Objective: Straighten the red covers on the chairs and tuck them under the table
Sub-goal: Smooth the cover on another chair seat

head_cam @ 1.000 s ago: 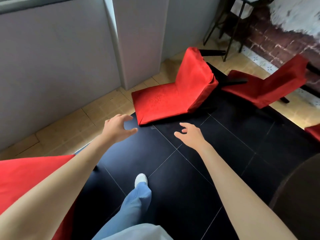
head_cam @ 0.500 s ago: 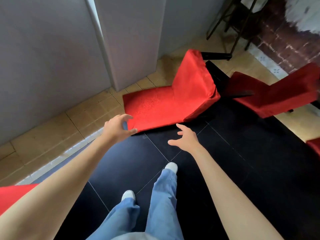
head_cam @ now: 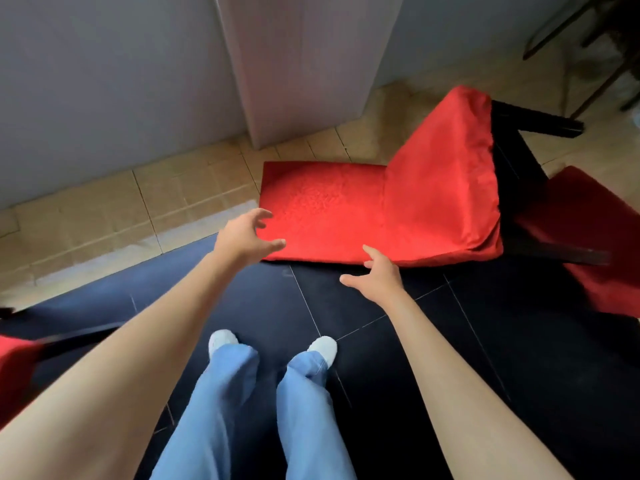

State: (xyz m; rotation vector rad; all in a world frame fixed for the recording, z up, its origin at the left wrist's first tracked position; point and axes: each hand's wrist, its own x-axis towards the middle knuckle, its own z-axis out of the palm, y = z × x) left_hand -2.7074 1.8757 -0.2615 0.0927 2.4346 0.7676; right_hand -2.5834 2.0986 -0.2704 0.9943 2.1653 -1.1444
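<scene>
A chair in a red cover [head_cam: 381, 209] stands ahead of me, its back panel nearest my hands and its seat beyond to the right. My left hand [head_cam: 247, 235] reaches the near left corner of the cover, fingers spread, thumb at the cloth's edge, holding nothing. My right hand [head_cam: 379, 271] hovers at the cover's near lower edge, fingers spread and loosely bent, fingertips at the cloth. A second red-covered chair [head_cam: 585, 237] stands at the right, partly cut off by the frame. Part of a third red cover [head_cam: 15, 372] shows at the lower left.
I stand on a dark tiled floor [head_cam: 450, 341] with my feet just behind the chair. Beige tiles and a grey wall with a jutting pillar [head_cam: 298, 64] lie behind it. Black chair legs [head_cam: 540, 119] stick out at the right; dark metal furniture legs stand at the top right.
I have stepped closer to the chair. Both hands moved forward and now reach the near edge of the red cover, left at the corner, right further along.
</scene>
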